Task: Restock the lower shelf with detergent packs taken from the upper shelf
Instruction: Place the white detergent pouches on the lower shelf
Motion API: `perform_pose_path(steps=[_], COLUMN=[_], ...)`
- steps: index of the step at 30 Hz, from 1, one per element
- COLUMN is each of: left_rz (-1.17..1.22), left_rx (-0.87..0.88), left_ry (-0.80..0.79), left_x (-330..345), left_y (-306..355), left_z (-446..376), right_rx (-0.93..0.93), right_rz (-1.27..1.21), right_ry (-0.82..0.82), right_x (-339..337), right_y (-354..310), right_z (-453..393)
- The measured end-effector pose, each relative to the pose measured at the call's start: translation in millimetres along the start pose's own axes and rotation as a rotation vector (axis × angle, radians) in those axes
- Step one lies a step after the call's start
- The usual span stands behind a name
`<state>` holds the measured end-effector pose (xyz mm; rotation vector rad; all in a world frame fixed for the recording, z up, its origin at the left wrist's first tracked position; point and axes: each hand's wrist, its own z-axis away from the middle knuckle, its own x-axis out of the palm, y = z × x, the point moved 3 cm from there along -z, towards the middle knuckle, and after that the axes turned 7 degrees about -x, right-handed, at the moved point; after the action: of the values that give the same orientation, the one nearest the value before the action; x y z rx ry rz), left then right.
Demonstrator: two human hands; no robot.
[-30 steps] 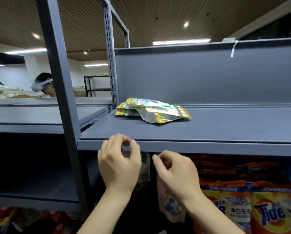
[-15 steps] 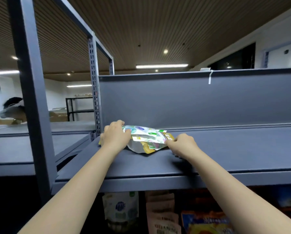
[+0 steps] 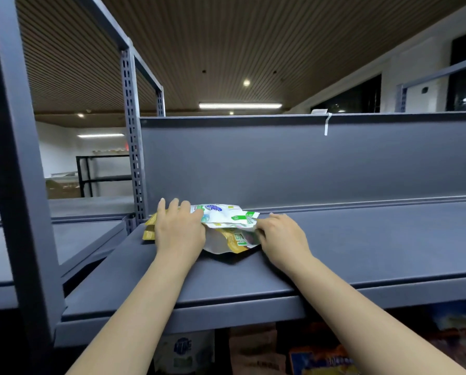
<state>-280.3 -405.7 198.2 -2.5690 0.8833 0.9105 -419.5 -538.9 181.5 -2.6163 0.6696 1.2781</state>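
- Grey steel shelving fills our view under a brown slatted ceiling (image 3: 226, 36) lit by a strip light (image 3: 240, 105) and small spots.
- We see the upper shelf (image 3: 362, 253) as a flat grey deck with a tall back panel (image 3: 307, 163) behind it; a perforated upright (image 3: 130, 131) stands at its far left corner.
- Our detergent packs (image 3: 227, 217) lie in a small loose stack near the far left corner of the upper shelf, close to the back panel, white and green on top with yellow edges showing beneath.
- Our left hand (image 3: 179, 230) lies on the left end of the stack, palm down, fingers reaching over the packs toward the back; we cannot tell whether its grip closes round them.
- Our right hand (image 3: 280, 236) is at the right end of the stack, fingers curled in against the edge of the packs, the grip narrow and taking hold of them there.
- Both our forearms cross the front edge of the upper shelf.
- Below that front edge, the lower shelf (image 3: 253, 347) sits in shadow, with a white pouch (image 3: 184, 350), a brown pouch (image 3: 253, 347) and an orange and blue bag (image 3: 324, 359) standing in it.
- To our left, a neighbouring grey shelf (image 3: 77, 239) runs at about the same height.
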Motion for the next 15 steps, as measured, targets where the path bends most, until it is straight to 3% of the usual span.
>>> perform_pose_path(steps=[6, 13, 15], left_rz=[0.215, 0.141, 0.257], left_rx=[0.140, 0.253, 0.161], left_ry=[0.186, -0.117, -0.182], left_x=[-23.6, -19.4, -23.2], left_y=[11.1, 17.7, 10.5], left_z=[10.9, 15.4, 4.4], right_rx=[0.231, 0.405, 0.488], right_rz=[-0.299, -0.377, -0.409], right_ry=[0.209, 0.388, 0.441], right_x=[-19.1, -26.5, -27.1], right_y=[5.2, 13.6, 19.4], right_z=[16.4, 21.2, 21.6])
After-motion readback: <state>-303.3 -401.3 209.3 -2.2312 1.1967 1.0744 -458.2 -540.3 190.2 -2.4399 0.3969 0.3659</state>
